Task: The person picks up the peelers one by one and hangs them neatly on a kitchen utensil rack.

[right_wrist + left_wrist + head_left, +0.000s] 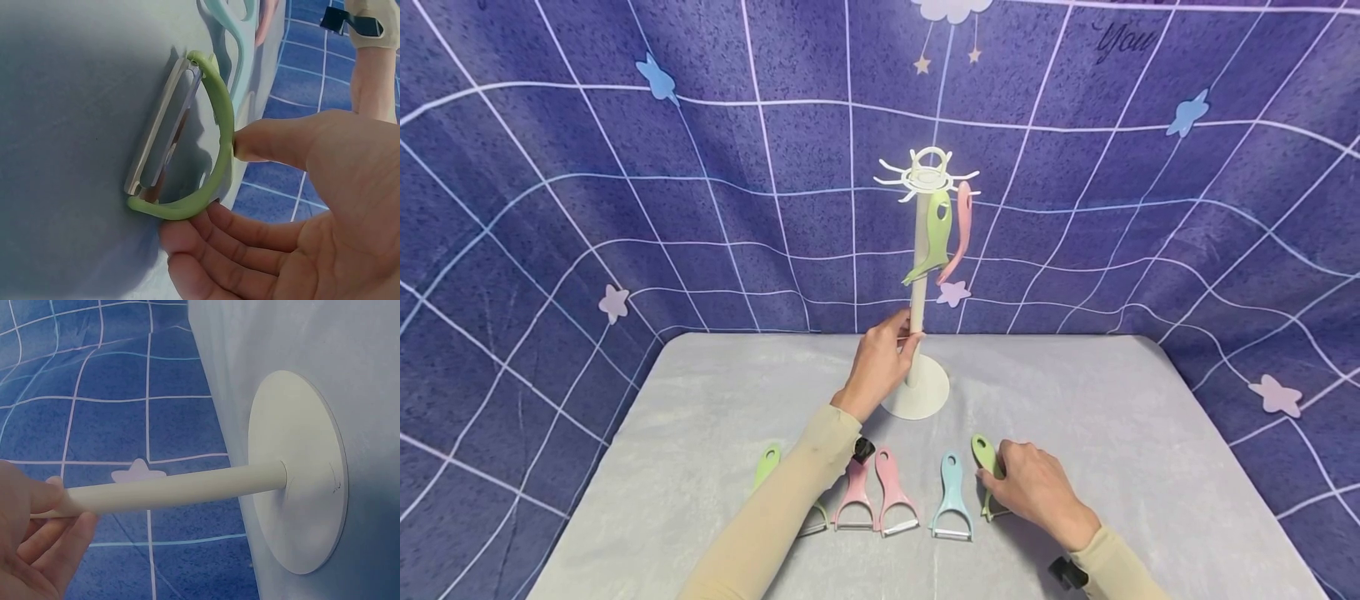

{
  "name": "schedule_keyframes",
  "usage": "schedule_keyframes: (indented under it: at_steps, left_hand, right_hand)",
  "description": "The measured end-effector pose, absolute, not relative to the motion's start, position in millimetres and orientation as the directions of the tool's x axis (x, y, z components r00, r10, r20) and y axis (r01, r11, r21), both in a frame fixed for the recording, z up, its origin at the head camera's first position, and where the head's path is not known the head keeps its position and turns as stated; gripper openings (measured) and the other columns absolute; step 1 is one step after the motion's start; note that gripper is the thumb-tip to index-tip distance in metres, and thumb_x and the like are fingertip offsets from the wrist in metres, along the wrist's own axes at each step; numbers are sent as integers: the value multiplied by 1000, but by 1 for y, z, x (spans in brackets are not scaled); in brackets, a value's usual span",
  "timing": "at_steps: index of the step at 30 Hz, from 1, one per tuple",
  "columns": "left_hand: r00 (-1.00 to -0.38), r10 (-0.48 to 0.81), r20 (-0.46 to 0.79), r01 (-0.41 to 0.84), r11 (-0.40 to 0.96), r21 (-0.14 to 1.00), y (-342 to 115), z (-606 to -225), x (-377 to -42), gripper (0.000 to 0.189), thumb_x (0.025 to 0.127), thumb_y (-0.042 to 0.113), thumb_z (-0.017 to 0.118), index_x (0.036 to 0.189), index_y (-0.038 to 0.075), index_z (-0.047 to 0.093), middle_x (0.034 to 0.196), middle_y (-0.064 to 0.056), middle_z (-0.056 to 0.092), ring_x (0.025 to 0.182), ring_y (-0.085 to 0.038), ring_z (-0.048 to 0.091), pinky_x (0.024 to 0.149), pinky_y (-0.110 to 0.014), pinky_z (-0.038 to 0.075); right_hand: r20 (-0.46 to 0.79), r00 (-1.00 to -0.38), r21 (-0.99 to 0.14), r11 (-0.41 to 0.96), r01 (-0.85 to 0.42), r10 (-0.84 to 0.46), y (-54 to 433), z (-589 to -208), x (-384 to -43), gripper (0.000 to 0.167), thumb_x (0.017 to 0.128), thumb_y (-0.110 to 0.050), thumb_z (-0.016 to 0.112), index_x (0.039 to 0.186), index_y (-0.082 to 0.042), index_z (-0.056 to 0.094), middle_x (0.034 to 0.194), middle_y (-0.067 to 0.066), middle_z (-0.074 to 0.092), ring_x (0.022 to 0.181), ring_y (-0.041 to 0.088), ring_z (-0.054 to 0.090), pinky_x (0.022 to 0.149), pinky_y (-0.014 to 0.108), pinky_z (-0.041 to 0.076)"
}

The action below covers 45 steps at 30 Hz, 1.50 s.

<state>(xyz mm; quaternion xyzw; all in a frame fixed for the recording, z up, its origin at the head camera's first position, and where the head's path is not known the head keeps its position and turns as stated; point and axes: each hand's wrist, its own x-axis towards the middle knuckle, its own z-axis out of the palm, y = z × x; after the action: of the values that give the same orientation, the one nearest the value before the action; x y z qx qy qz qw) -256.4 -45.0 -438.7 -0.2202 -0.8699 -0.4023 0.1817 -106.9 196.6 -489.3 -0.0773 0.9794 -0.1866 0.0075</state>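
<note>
In the head view my left hand [878, 360] grips the pole of a cream hanging stand [919, 293] above its round base [931, 392]. From the stand's top hooks hang a green peeler [937, 233] and a pink peeler [965, 221]. Lower right, my right hand [1037, 483] pinches a green peeler [983, 452] at the table; in the right wrist view thumb and fingers lie on either side of its curved frame [226, 119]. Beside it lies a blue peeler [952, 483]. The left wrist view shows my fingers around the pole [169, 490].
Two pink peelers, one [889, 479] beside the other [856, 492], lie left of the blue one. Another green peeler [768, 460] is partly hidden under my left forearm. A grey cloth covers the table [715, 392]; blue gridded fabric [805, 208] surrounds its back and sides.
</note>
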Motion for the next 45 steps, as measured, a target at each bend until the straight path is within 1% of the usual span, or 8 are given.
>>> schedule_keyframes:
  at_steps: [9, 17, 26, 34, 38, 45]
  left_hand:
    - [-835, 240, 495, 533, 578, 618, -45, -439, -256, 26, 105, 13, 71, 128, 0, 68, 112, -16, 77, 104, -25, 78, 90, -29, 66]
    - [-830, 240, 504, 539, 575, 615, -45, -439, -256, 28, 105, 12, 72, 129, -1, 68, 114, -16, 77, 104, -26, 78, 90, -33, 66]
    - [-831, 242, 501, 539, 571, 619, -44, -438, -255, 25, 105, 12, 72, 126, 0, 68, 113, -16, 77, 104, -26, 78, 90, -32, 66]
    - [-833, 242, 498, 537, 572, 620, -44, -438, -256, 24, 105, 13, 71, 125, 0, 68, 112, -16, 77, 104, -26, 78, 90, -31, 66]
    - [-835, 240, 495, 534, 572, 623, -45, -439, -256, 25, 105, 13, 71, 127, 0, 68, 113, -15, 77, 105, -25, 78, 90, -32, 66]
    - [-831, 239, 503, 540, 566, 623, -45, -439, -256, 25, 105, 13, 71, 127, 0, 68, 113, -14, 77, 105, -25, 78, 90, -31, 66]
  right_hand:
    - [37, -988, -376, 914, -155, -152, 201, -485, -107, 33, 89, -26, 85, 75, -14, 57, 64, -2, 53, 57, 16, 49, 52, 37, 45]
    - [69, -987, -380, 911, -159, -143, 209, -478, -114, 27, 89, -27, 85, 82, -10, 65, 66, -2, 56, 59, 18, 51, 52, 40, 47]
    - [114, -983, -393, 902, -177, -143, 221, -465, -121, 23, 90, -27, 83, 87, -9, 68, 71, -1, 65, 60, 18, 59, 54, 42, 53]
    - [204, -972, -404, 894, -195, -120, 233, -448, -134, 23, 94, -28, 81, 90, -9, 68, 68, -5, 59, 58, 15, 53, 51, 39, 48]
    - [250, -963, -411, 889, -201, -102, 238, -439, -139, 24, 96, -28, 79, 94, -7, 69, 70, -5, 59, 60, 14, 53, 52, 41, 49]
    - [343, -935, -428, 871, -241, -90, 243, -424, -149, 23, 96, -25, 78, 99, -3, 71, 73, 0, 64, 62, 18, 58, 56, 47, 54]
